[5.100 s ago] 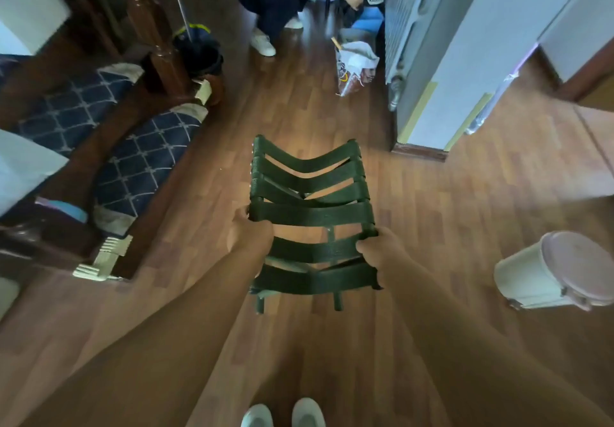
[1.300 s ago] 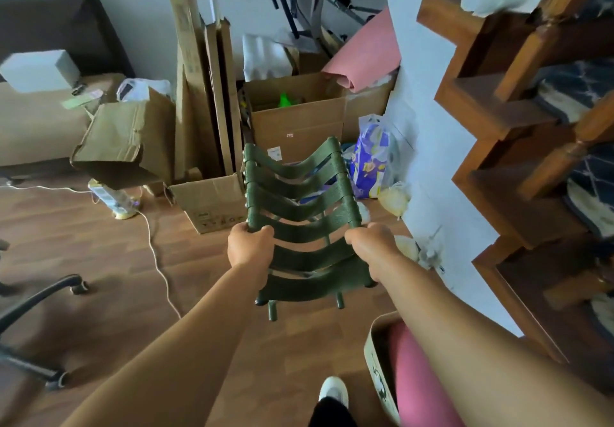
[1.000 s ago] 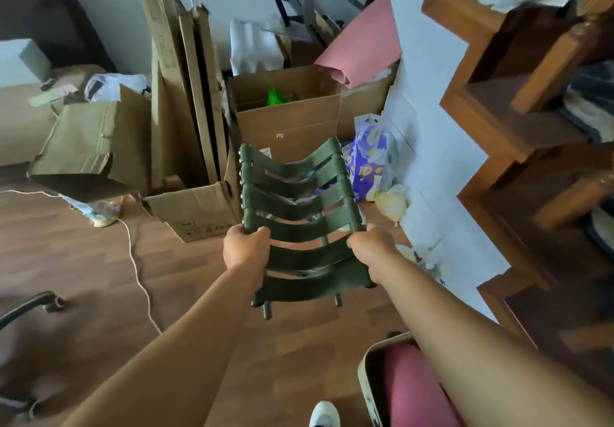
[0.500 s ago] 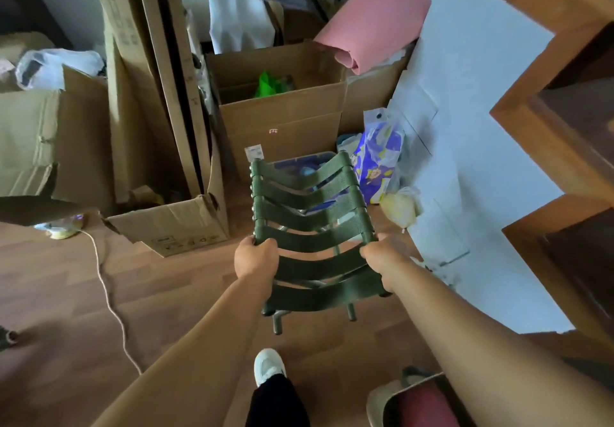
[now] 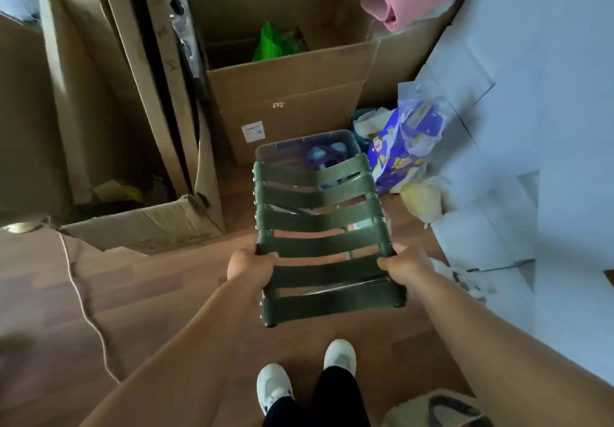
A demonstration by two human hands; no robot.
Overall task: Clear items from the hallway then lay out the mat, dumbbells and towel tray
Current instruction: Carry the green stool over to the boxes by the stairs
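— Forward the green stool (image 5: 319, 220) has been carried, and it is held above the floor (image 5: 159, 293).
— Held how?
— Its side rails are clasped by the left grip (image 5: 251, 268) and right grip (image 5: 403, 268). It is spanned by six dark woven straps, and its far end is seen against the clear bin (image 5: 299, 145).

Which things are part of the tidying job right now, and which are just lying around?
In the job: green strap stool, gripped at its sides by the left hand and the right hand.

Just lying about: open cardboard box, clear plastic bin, blue printed bag, white cord on the floor.
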